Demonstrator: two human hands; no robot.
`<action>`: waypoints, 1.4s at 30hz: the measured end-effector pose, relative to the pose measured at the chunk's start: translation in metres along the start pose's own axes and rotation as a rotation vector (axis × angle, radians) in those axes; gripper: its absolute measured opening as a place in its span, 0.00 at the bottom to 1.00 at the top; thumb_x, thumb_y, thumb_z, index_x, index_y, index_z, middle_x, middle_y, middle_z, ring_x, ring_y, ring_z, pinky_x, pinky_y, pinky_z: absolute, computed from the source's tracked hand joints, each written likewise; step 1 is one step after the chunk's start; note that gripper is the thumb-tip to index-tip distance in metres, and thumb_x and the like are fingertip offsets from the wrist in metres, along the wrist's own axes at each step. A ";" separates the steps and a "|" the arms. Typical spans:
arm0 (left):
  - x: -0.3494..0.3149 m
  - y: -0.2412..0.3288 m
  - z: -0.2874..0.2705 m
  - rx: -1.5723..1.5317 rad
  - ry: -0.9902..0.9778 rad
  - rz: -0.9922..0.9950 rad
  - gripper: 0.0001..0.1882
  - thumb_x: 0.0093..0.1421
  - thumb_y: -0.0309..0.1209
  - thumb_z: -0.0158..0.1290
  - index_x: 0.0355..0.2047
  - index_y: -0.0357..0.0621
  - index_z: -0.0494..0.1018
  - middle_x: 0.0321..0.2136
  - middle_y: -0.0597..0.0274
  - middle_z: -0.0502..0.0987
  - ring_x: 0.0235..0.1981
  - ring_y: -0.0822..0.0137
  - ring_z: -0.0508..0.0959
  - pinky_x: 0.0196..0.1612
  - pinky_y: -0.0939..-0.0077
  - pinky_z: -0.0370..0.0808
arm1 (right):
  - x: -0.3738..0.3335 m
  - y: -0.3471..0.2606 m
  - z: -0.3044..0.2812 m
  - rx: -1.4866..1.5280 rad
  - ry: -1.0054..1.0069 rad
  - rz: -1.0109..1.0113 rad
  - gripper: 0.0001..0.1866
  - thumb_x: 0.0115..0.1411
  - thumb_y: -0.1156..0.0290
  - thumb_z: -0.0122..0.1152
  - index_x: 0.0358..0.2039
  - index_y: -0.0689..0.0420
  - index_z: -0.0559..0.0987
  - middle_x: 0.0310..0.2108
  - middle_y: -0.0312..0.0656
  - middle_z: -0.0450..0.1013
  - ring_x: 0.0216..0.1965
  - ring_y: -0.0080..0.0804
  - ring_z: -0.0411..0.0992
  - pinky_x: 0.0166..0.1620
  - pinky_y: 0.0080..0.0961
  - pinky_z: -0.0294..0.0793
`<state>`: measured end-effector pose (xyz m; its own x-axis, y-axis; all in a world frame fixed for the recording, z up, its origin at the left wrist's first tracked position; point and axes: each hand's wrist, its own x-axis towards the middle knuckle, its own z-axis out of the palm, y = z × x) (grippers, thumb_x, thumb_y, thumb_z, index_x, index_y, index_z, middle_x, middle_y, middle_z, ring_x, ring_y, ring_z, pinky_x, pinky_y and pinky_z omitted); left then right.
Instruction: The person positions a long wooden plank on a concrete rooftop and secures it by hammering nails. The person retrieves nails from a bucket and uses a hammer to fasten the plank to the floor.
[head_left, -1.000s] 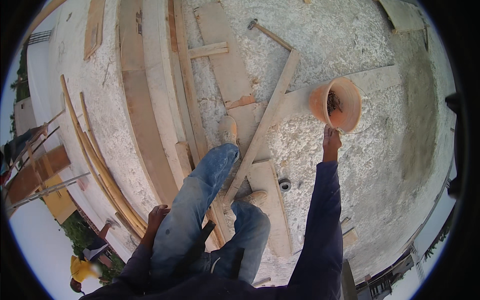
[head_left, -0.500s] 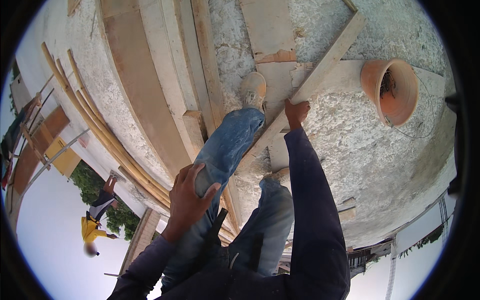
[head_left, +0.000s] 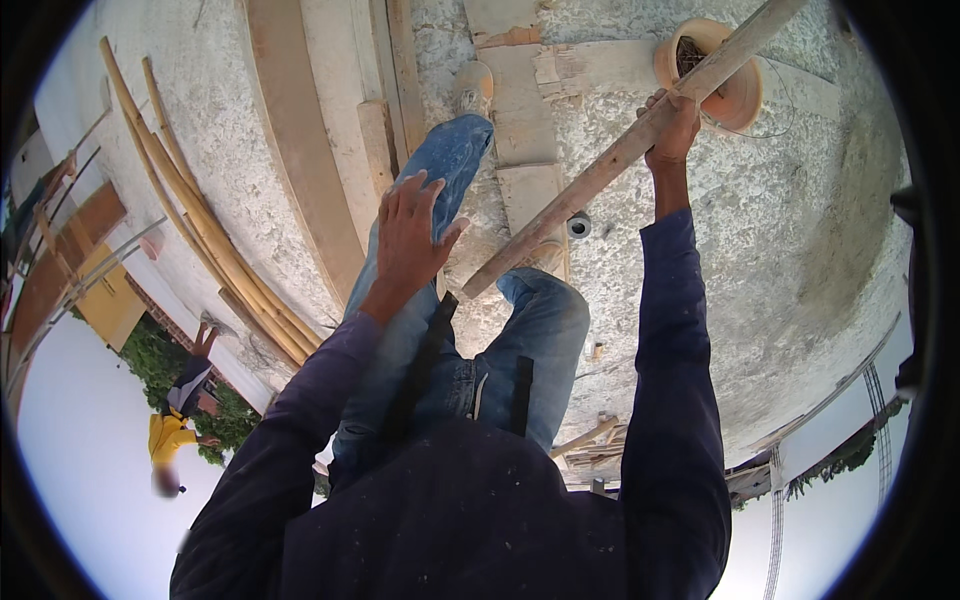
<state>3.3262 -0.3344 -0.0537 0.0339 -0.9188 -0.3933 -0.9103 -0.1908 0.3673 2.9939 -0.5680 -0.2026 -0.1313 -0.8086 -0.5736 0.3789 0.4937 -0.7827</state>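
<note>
My right hand (head_left: 672, 132) is wrapped round a long wooden plank (head_left: 610, 170), lifted at a slant. Its lower end comes close to my right knee, and its far end passes in front of an orange bucket (head_left: 738, 98). In the bucket lie thin dark pieces, too small to make out. Over my left thigh, near the knee, my left hand (head_left: 408, 220) is spread with its fingers apart and holds nothing. I cannot tell whether it touches the jeans (head_left: 452, 160).
Long boards (head_left: 300, 120) lie left of my left leg, with bamboo poles (head_left: 205, 235) farther left. Flat planks (head_left: 525, 130) rest on the rough whitish surface. A short grey pipe piece (head_left: 579, 225) is near my right foot. Another person in yellow (head_left: 170, 435) stands at far left.
My right hand has raised the plank off the surface and moved it right, across the bucket. My left hand has shifted toward the knee, its fingers now straighter. The grey pipe piece has come into sight.
</note>
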 end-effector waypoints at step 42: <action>-0.353 0.040 -0.176 -0.707 -0.059 -0.732 0.45 0.47 0.50 0.73 0.60 0.39 0.72 0.40 0.41 0.84 0.42 0.44 0.85 0.49 0.56 0.80 | -0.240 0.021 0.273 -0.115 -0.365 0.437 0.24 0.67 0.61 0.65 0.58 0.57 0.71 0.46 0.47 0.76 0.43 0.44 0.78 0.51 0.45 0.81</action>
<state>3.3506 -0.0786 0.2485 0.4467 -0.4796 -0.7553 -0.2209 -0.8772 0.4263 3.2836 -0.4515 -0.0151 0.3473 -0.5698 -0.7448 0.2224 0.8216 -0.5249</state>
